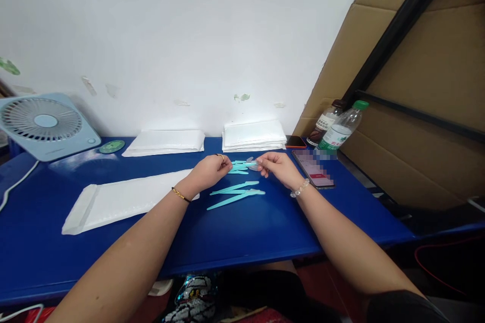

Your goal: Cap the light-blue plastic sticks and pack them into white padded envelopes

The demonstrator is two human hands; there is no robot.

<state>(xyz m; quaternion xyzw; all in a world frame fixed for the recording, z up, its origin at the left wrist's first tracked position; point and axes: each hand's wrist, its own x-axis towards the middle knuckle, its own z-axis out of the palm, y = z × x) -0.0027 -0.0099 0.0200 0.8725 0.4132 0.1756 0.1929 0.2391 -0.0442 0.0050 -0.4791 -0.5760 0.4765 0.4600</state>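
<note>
Between my two hands, above the table, is a slim turquoise eyebrow razor (245,164). My left hand (212,169) is closed, its fingertips pinching the razor's handle end. On the other side my right hand (276,165) pinches the far end, where a clear piece like a cover shows at the fingertips. More turquoise razors lie just behind and under the held one, partly hidden by it. Nearer to me, two loose razors (235,199) rest on the blue table (242,237), side by side at a slant.
A white padded envelope (125,202) lies left, partly under my left forearm. Two stacks of white envelopes (164,141) (253,135) sit against the wall. A fan (47,123) and a green disc (112,147) stand left; phones (314,169) and two bottles (337,128) are right.
</note>
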